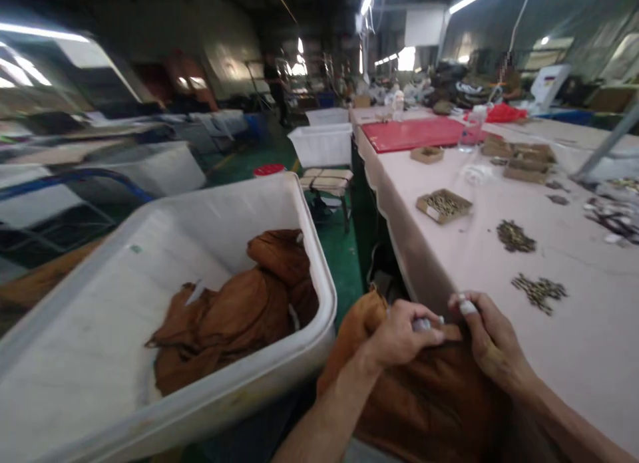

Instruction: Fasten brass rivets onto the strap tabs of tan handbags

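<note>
A brown cloth garment (424, 396) lies across my lap at the table's near edge. My left hand (407, 333) is closed on its edge, the fingers pinching a folded strip of the cloth. On the other side of that strip, my right hand (486, 333) is closed too, thumb and fingers pressed together on the cloth; a whitish wrap covers its thumb tip. Whether a small part sits between the fingers cannot be made out. Two loose piles of small brass-coloured metal pieces, a nearer pile (539, 291) and a farther pile (516, 237), lie right of my hands.
A large white tub (319, 263) with brown garments (239, 310) inside stands at my left. On the pale-covered table (589, 356) are a cardboard box (444, 205) of metal pieces, more boxes (529, 160), a clear bottle (472, 127) and a red board (414, 134). A stool (327, 180) stands beyond the tub.
</note>
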The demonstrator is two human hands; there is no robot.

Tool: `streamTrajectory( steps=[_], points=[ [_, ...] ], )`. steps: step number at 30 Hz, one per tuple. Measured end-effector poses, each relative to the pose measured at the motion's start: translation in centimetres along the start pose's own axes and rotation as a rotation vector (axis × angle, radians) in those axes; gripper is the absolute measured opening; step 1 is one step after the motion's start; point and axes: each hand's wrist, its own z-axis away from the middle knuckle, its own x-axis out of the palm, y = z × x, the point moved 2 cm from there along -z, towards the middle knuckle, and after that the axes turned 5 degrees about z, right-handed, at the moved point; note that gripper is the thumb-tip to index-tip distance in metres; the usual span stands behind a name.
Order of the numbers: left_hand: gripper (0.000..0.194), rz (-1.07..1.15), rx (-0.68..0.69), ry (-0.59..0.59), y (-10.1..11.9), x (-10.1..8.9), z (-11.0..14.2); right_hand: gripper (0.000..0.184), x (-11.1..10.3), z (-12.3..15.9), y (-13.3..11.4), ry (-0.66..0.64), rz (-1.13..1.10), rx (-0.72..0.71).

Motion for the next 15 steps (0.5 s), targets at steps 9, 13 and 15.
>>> streamTrajectory(
  steps=[9,13,15],
  points=[
    [0.048,0.352,-0.117,0.007,-1.2,0.1,-2.0,0.018,-1.1,-0.1,0.1,-0.057,-0.143,-0.15],
    [0.049,0.341,-0.103,0.028,-0.9,-0.2,-2.2,0.013,-0.7,-0.1,-0.5,-0.159,-0.083,-0.325],
    [0.046,0.294,-0.1,0.033,-0.7,-0.2,-2.2,0.012,-0.6,0.0,-0.9,-0.198,-0.044,-0.4]
  ],
)
